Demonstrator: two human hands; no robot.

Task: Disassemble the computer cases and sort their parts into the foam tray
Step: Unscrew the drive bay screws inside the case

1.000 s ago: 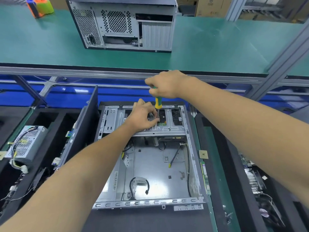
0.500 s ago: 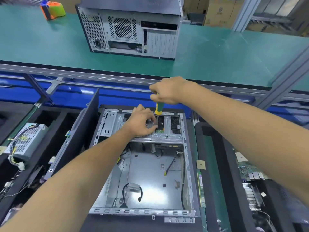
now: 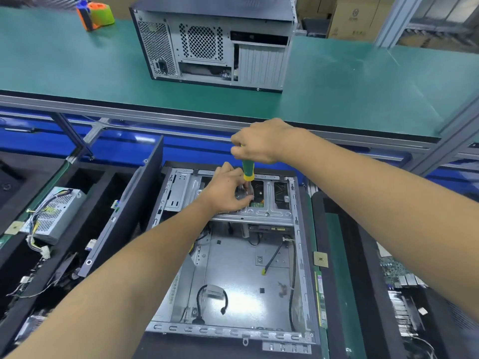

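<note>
While an opened computer case point(image 3: 233, 275) lies flat before the person, both hands work at its far drive bracket point(image 3: 269, 203).

The right hand point(image 3: 261, 141) grips the handle of a green and yellow screwdriver point(image 3: 248, 169) held upright; the left hand point(image 3: 228, 190) pinches its shaft just beneath, the two hands close together. The case sits among black foam tray point(image 3: 337, 255) compartments: a power supply point(image 3: 49, 213) with loose cables lies in a left one, circuit boards point(image 3: 404, 301) in a right one. Beyond runs a green workbench point(image 3: 350, 81) carrying a closed computer case point(image 3: 215, 45), with cardboard boxes point(image 3: 355, 19) behind; their print is unreadable.
</note>
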